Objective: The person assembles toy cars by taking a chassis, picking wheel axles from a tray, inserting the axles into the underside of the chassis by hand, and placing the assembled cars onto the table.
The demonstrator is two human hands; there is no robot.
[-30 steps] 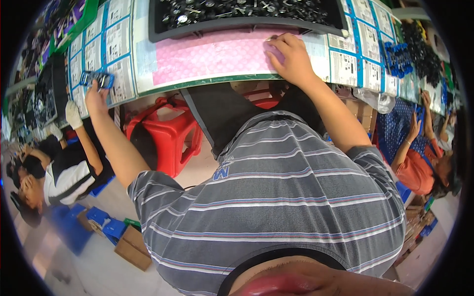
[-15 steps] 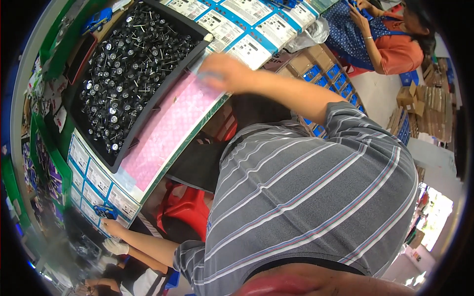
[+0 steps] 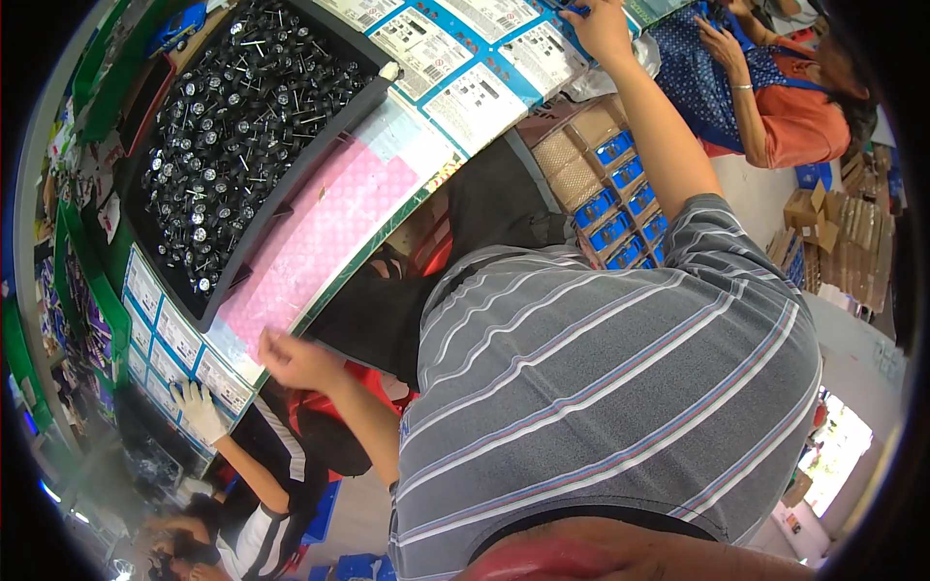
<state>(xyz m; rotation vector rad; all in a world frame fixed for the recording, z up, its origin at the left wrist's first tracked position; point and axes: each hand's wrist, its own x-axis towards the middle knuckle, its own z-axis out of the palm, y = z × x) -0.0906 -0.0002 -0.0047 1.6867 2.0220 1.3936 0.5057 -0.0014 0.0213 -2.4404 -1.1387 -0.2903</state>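
My left hand [image 3: 294, 362] hovers by the near lower end of the pink padded sheet [image 3: 339, 218]. Its fingers are bent and pressed together; whatever may be between them is too small to tell. Stretched toward the top edge, my right hand [image 3: 601, 31] has its fingertips on a blue toy car [image 3: 556, 5], cut off by the picture's edge. A big black tray [image 3: 308, 165] filled with small black wheels on metal axles [image 3: 247, 116] stands on the table between my hands, beyond the pink sheet.
Printed blue-and-white sheets [image 3: 465, 105] cover the table on both sides of the tray. At lower left, a co-worker's gloved hand [image 3: 201, 414] rests on the table. Another person [image 3: 765, 107] works at upper right, near a carton of blue toys [image 3: 610, 198]. Green bins [image 3: 92, 281] line the far side.
My right hand has swept from the pink sheet up to the blue car at the top. My left hand has drawn back from a blue car, where a gloved hand now lies.
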